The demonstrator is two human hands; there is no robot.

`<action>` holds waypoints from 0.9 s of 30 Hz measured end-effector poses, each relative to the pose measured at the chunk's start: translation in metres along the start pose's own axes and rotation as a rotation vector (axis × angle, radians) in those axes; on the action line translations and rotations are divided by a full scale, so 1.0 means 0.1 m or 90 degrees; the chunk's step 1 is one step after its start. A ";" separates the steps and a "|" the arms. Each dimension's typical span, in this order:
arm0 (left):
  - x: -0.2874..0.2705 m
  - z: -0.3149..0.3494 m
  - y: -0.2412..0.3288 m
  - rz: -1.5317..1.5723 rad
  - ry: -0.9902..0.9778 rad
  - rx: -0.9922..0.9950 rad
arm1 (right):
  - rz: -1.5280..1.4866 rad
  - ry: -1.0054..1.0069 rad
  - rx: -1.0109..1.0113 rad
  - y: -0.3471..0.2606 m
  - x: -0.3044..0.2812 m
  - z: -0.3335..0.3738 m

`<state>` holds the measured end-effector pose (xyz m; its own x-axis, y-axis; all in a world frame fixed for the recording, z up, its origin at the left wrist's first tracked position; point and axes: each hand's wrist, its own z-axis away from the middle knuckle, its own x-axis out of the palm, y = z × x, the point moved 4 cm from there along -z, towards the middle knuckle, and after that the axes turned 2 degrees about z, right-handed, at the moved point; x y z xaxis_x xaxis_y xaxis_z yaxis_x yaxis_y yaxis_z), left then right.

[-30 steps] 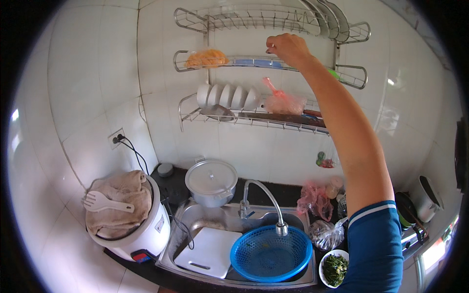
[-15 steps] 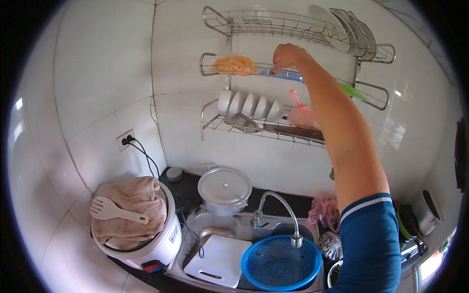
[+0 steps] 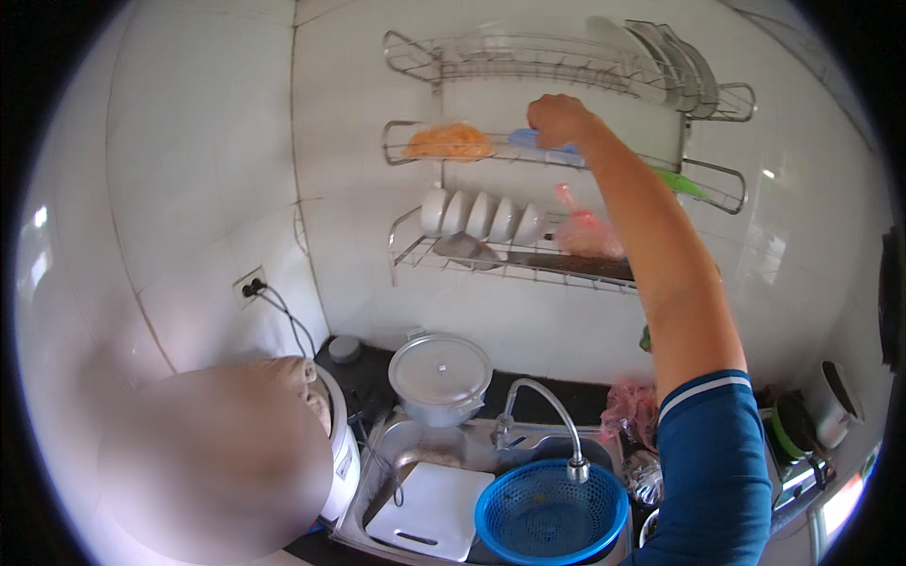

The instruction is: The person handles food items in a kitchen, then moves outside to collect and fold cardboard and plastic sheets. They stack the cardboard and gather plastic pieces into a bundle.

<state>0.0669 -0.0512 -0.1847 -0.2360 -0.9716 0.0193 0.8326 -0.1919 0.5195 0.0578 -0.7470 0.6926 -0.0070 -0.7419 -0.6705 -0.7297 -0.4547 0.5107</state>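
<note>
My right hand (image 3: 564, 123) reaches up to the middle level of the wire dish rack (image 3: 387, 141). Its fingers are closed on a flat blue piece (image 3: 525, 138), whose kind I cannot make out; the hand covers part of it. To the left on that shelf lies an orange bundle in clear plastic (image 3: 448, 141). A bright green item (image 3: 681, 184) rests on the right, beyond my forearm. Below, white bowls (image 3: 479, 216) stand in a row beside a tied pink plastic bag (image 3: 590, 234). My left hand is out of the picture.
Plates (image 3: 694, 71) stand upright on the top shelf. Beneath are a lidded pot (image 3: 440, 370), a curved faucet (image 3: 547, 385), a white cutting board (image 3: 429, 509) and a blue colander (image 3: 552, 547) over the sink. A blurred round patch (image 3: 217, 462) hides most of the rice cooker (image 3: 344, 472).
The blue piece has come up slightly above the shelf's front wire with my right hand. The view has shifted a little, and a blurred patch now covers the lower left.
</note>
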 end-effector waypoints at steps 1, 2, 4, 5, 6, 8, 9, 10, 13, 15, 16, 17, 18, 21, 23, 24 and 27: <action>0.09 -0.02 0.11 -0.016 -0.011 0.009 | 0.018 0.034 0.008 0.02 0.00 0.02; 0.17 -0.03 0.23 -0.037 -0.024 0.019 | 0.037 0.067 0.016 0.06 0.01 0.04; 0.33 -0.02 0.44 -0.070 -0.043 0.036 | 0.022 0.080 0.006 0.12 0.05 0.11; 0.40 -0.01 0.54 -0.085 -0.051 0.045 | 0.015 0.086 -0.001 0.15 0.07 0.16; 0.48 -0.01 0.63 -0.103 -0.063 0.053 | -0.050 0.086 -0.005 0.19 0.09 0.21; 0.62 0.01 0.78 -0.131 -0.082 0.068 | -0.177 0.079 -0.006 0.28 0.11 0.33; 0.68 0.01 0.84 -0.144 -0.092 0.075 | -0.192 0.109 -0.004 0.34 0.09 0.41; 0.75 0.02 0.89 -0.155 -0.100 0.080 | -0.203 0.129 0.003 0.40 0.06 0.49; 0.95 0.05 1.02 -0.185 -0.127 0.092 | -0.185 0.200 0.069 0.67 -0.08 0.71; 1.04 0.09 1.09 -0.199 -0.143 0.101 | -0.162 0.277 0.089 0.87 -0.16 0.87; 1.08 0.12 1.12 -0.208 -0.152 0.105 | -0.153 0.327 0.079 0.97 -0.19 0.97; 1.10 0.15 1.15 -0.216 -0.157 0.109 | -0.148 0.381 0.064 1.05 -0.19 1.08; 1.12 0.19 1.18 -0.222 -0.163 0.113 | -0.084 0.420 0.047 1.12 -0.18 1.17; 1.12 0.30 1.25 -0.238 -0.169 0.125 | -0.096 0.387 -0.002 1.33 -0.10 1.42; 1.12 0.38 1.29 -0.240 -0.179 0.137 | -0.084 0.398 0.060 1.48 -0.07 1.72; 1.11 0.42 1.30 -0.242 -0.182 0.138 | -0.074 0.403 0.091 1.55 -0.11 1.86; 1.13 0.52 1.35 -0.260 -0.190 0.142 | -0.048 0.382 0.144 1.61 -0.12 2.32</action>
<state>0.1266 -0.1800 -0.0684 -0.6764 -0.7366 0.0022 0.5248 -0.4798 0.7031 -0.2178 -0.6975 0.6579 0.3858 -0.8884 -0.2487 -0.8395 -0.4499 0.3047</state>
